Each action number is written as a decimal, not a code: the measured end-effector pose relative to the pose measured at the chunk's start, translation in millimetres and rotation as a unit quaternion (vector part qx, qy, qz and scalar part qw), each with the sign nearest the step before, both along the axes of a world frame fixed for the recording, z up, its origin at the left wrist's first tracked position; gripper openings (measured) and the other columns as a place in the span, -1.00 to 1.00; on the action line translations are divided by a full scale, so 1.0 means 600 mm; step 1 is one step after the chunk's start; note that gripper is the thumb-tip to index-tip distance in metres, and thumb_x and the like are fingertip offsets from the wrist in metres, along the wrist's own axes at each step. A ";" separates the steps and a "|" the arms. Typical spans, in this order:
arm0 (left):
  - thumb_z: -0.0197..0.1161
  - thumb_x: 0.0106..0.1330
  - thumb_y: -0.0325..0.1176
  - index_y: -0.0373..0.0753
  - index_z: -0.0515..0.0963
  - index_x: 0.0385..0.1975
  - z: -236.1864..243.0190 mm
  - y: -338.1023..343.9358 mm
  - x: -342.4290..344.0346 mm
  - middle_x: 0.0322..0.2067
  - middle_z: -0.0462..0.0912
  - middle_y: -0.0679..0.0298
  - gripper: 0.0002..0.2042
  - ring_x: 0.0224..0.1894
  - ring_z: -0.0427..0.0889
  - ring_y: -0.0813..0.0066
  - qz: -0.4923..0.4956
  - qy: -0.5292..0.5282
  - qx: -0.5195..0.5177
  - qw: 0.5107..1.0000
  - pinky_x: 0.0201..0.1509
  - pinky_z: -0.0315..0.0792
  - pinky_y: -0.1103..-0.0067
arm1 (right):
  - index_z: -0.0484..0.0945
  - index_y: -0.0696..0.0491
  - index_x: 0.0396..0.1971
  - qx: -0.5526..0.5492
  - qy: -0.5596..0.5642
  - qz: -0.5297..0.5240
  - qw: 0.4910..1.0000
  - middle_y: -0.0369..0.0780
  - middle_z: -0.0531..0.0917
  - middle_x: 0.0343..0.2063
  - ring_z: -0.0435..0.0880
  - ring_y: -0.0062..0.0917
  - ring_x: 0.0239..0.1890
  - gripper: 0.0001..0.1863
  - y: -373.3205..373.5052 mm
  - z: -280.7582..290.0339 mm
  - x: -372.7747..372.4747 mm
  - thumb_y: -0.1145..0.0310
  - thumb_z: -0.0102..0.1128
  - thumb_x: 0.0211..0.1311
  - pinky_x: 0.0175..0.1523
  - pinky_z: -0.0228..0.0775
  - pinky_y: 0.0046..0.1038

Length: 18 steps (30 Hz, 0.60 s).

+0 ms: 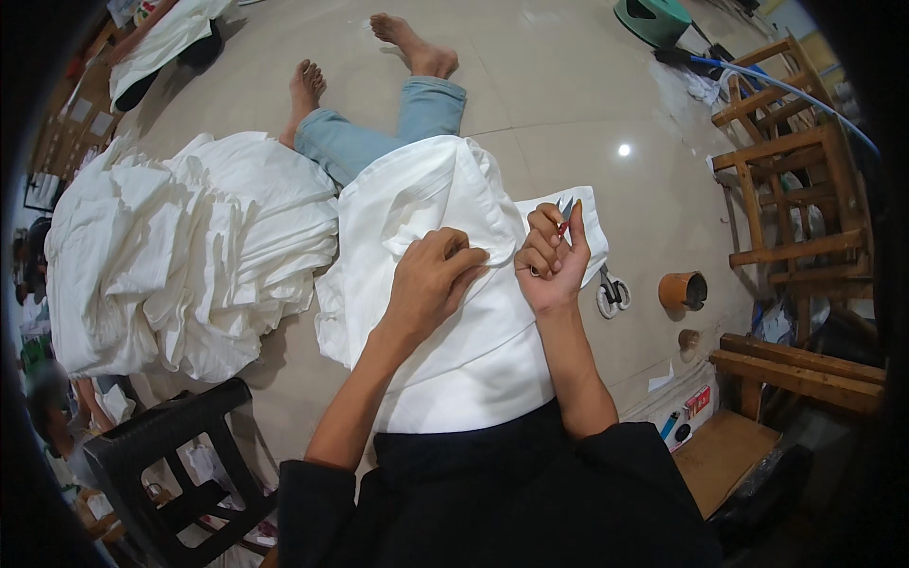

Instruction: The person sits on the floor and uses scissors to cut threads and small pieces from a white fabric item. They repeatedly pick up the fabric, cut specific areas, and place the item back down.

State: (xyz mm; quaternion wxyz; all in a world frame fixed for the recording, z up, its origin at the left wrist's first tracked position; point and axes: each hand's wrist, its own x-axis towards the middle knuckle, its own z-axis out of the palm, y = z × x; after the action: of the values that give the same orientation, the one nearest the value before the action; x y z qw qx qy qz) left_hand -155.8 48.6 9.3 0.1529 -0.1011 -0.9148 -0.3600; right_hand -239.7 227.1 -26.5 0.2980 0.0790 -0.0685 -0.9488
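Note:
A white garment (473, 364) is spread over my lap and legs. My left hand (434, 284) rests on it, thumb and fingers pinched together at a fold near its upper right edge. Raised just right of that fold, my right hand (552, 256) is closed round small thread snips (565, 214). Their pointed metal blades stick up between the fingers and thumb, and a bit of red shows on the handle. Behind this hand a flap of white cloth (589, 210) lies on the floor. A pair of scissors (614, 295) with pale loop handles lies beside it, its blades hidden.
A big heap of white garments (189, 256) lies at my left. Near left stands a black plastic stool (180, 426). On the right are a brown cup-like pot (682, 291), wooden frames (800, 194) and a cardboard piece (727, 454). A green stool (653, 21) stands far right.

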 end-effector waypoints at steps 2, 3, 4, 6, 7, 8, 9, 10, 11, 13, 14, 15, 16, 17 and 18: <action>0.43 0.15 -0.36 -0.17 0.66 -0.26 0.000 0.012 0.007 -0.34 0.53 0.28 -0.82 -0.29 0.56 0.30 0.038 0.015 0.005 0.999 -0.23 0.41 0.40 | 0.37 0.04 -0.38 0.130 0.041 0.005 0.991 -0.39 0.23 -0.65 0.07 -0.77 -0.79 -0.57 0.011 0.009 0.007 -0.06 0.04 0.47 -0.73 -0.11 -0.68; 0.43 0.15 -0.36 -0.17 0.66 -0.26 -0.002 0.017 0.009 -0.34 0.52 0.28 -0.82 -0.30 0.55 0.30 0.050 0.009 0.007 0.999 -0.24 0.41 0.40 | 0.39 0.06 -0.38 0.210 0.076 0.010 0.975 -0.39 0.25 -0.66 0.09 -0.78 -0.77 -0.57 0.014 0.018 0.013 -0.04 0.09 0.45 -0.70 -0.06 -0.69; 0.43 0.15 -0.36 -0.17 0.66 -0.26 -0.005 0.021 0.010 -0.34 0.52 0.28 -0.82 -0.31 0.55 0.30 0.061 0.003 0.009 0.998 -0.25 0.41 0.40 | 0.41 0.07 -0.38 0.289 0.110 0.016 0.951 -0.40 0.27 -0.66 0.10 -0.80 -0.75 -0.57 0.016 0.021 0.018 -0.03 0.15 0.42 -0.67 -0.01 -0.69; 0.43 0.15 -0.36 -0.17 0.66 -0.26 -0.001 0.033 0.006 -0.34 0.52 0.27 -0.82 -0.33 0.54 0.30 0.080 -0.010 0.008 0.997 -0.27 0.41 0.40 | 0.47 0.12 -0.36 0.634 0.259 -0.056 0.726 -0.37 0.39 -0.64 0.20 -0.81 -0.68 -0.60 0.013 0.017 0.024 0.05 0.28 0.34 -0.58 0.11 -0.69; 0.43 0.16 -0.36 -0.17 0.66 -0.26 0.005 0.041 0.003 -0.35 0.52 0.27 -0.82 -0.33 0.54 0.30 0.091 -0.018 0.005 0.996 -0.27 0.41 0.40 | 0.50 0.14 -0.35 0.765 0.315 -0.085 0.555 -0.36 0.45 -0.62 0.25 -0.82 -0.64 -0.61 0.010 0.015 0.027 0.08 0.35 0.30 -0.53 0.17 -0.68; 0.43 0.16 -0.36 -0.17 0.66 -0.26 0.008 0.046 0.001 -0.35 0.51 0.27 -0.82 -0.34 0.53 0.30 0.102 -0.022 0.002 0.995 -0.28 0.40 0.40 | 0.52 0.15 -0.33 0.774 0.315 -0.043 0.548 -0.34 0.50 -0.60 0.29 -0.81 -0.60 -0.63 0.009 0.018 0.027 0.13 0.38 0.27 -0.49 0.21 -0.67; 0.43 0.16 -0.37 -0.17 0.66 -0.26 0.005 0.049 0.000 -0.35 0.51 0.27 -0.83 -0.34 0.54 0.31 0.111 -0.024 -0.006 0.993 -0.28 0.40 0.40 | 0.54 0.16 -0.32 0.781 0.313 0.000 0.540 -0.33 0.55 -0.57 0.33 -0.81 -0.56 -0.65 0.007 0.026 0.027 0.17 0.42 0.24 -0.45 0.25 -0.66; 0.43 0.15 -0.38 -0.17 0.65 -0.27 0.002 0.051 0.001 -0.36 0.51 0.27 -0.83 -0.34 0.54 0.31 0.121 -0.027 -0.013 0.992 -0.29 0.40 0.40 | 0.56 0.17 -0.30 0.787 0.312 0.043 0.531 -0.32 0.59 -0.55 0.37 -0.80 -0.52 -0.66 0.008 0.032 0.027 0.21 0.45 0.21 -0.41 0.29 -0.64; 0.43 0.15 -0.39 -0.18 0.65 -0.27 0.001 0.053 0.001 -0.36 0.51 0.27 -0.83 -0.34 0.54 0.31 0.131 -0.029 -0.020 0.991 -0.29 0.40 0.40 | 0.58 0.18 -0.31 0.788 0.300 0.062 0.534 -0.33 0.62 -0.54 0.44 -0.78 -0.47 -0.68 0.009 0.036 0.025 0.21 0.43 0.23 -0.36 0.34 -0.62; 0.43 0.14 -0.43 -0.20 0.63 -0.31 -0.005 0.053 0.005 -0.36 0.52 0.26 -0.84 -0.34 0.53 0.30 0.123 0.000 -0.016 0.992 -0.30 0.39 0.41 | 0.59 0.19 -0.35 0.706 0.257 0.002 0.660 -0.35 0.61 -0.55 0.44 -0.77 -0.46 -0.68 0.008 0.019 0.025 0.21 0.43 0.23 -0.34 0.33 -0.63; 0.43 0.13 -0.44 -0.22 0.62 -0.32 -0.010 0.052 0.008 -0.36 0.52 0.26 -0.85 -0.34 0.53 0.30 0.120 0.015 -0.011 0.993 -0.30 0.39 0.41 | 0.60 0.19 -0.36 0.659 0.232 -0.027 0.715 -0.35 0.61 -0.56 0.43 -0.77 -0.46 -0.68 0.007 0.017 0.024 0.22 0.42 0.23 -0.33 0.33 -0.63; 0.43 0.12 -0.46 -0.23 0.61 -0.34 -0.015 0.053 0.012 -0.35 0.52 0.25 -0.85 -0.34 0.53 0.29 0.123 0.026 0.002 0.992 -0.30 0.39 0.41 | 0.60 0.20 -0.37 0.658 0.229 -0.025 0.717 -0.36 0.60 -0.56 0.43 -0.77 -0.46 -0.70 0.009 0.019 0.023 0.23 0.41 0.24 -0.33 0.33 -0.63; 0.43 0.11 -0.47 -0.24 0.60 -0.35 -0.020 0.055 0.017 -0.35 0.52 0.25 -0.85 -0.33 0.53 0.28 0.127 0.037 0.014 0.991 -0.30 0.38 0.42 | 0.60 0.21 -0.37 0.658 0.226 -0.023 0.718 -0.36 0.59 -0.56 0.42 -0.76 -0.46 -0.71 0.014 0.027 0.022 0.25 0.39 0.26 -0.32 0.32 -0.64; 0.43 0.11 -0.49 -0.25 0.59 -0.37 -0.021 0.055 0.020 -0.35 0.53 0.24 -0.85 -0.32 0.53 0.27 0.130 0.048 0.025 0.990 -0.30 0.38 0.42 | 0.60 0.21 -0.37 0.656 0.223 -0.022 0.721 -0.36 0.58 -0.56 0.41 -0.76 -0.46 -0.72 0.014 0.037 0.021 0.26 0.37 0.28 -0.31 0.32 -0.64; 0.42 0.11 -0.50 -0.25 0.59 -0.37 -0.021 0.055 0.024 -0.33 0.54 0.24 -0.86 -0.31 0.54 0.27 0.130 0.045 0.021 0.990 -0.27 0.38 0.42 | 0.60 0.21 -0.36 0.690 0.261 -0.003 0.675 -0.36 0.57 -0.55 0.40 -0.76 -0.46 -0.74 0.012 0.053 0.023 0.28 0.35 0.30 -0.32 0.31 -0.64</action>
State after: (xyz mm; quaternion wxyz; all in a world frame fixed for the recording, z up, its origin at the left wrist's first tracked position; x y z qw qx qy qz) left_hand -141.6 81.3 -3.3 0.2418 0.0053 -0.9045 -0.3513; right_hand -225.7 234.2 5.5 0.1617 0.0108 0.6861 -0.7092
